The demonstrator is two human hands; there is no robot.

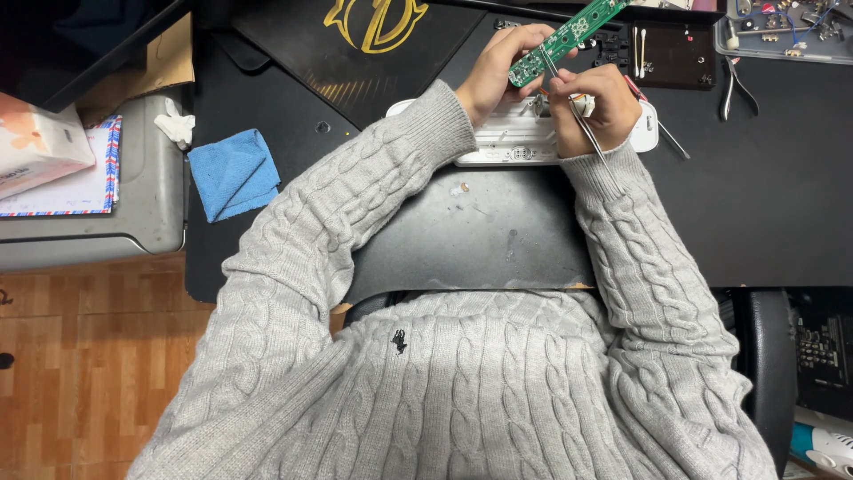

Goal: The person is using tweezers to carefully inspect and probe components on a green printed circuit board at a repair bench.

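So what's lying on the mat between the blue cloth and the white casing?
Bare black mat apart from a small round button-like spot, between blue cloth and white casing, head view.

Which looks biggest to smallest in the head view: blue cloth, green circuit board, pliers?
1. Blue cloth.
2. Green circuit board, though it is held nearer the camera.
3. Pliers, clearly the smallest.

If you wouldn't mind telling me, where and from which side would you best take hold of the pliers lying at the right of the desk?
Grip the pliers by the two dark handles, coming from above at the near end. They lie flat on the black mat, handles spread slightly toward the person, head pointing at the parts tray, so the handle end looks the freest.
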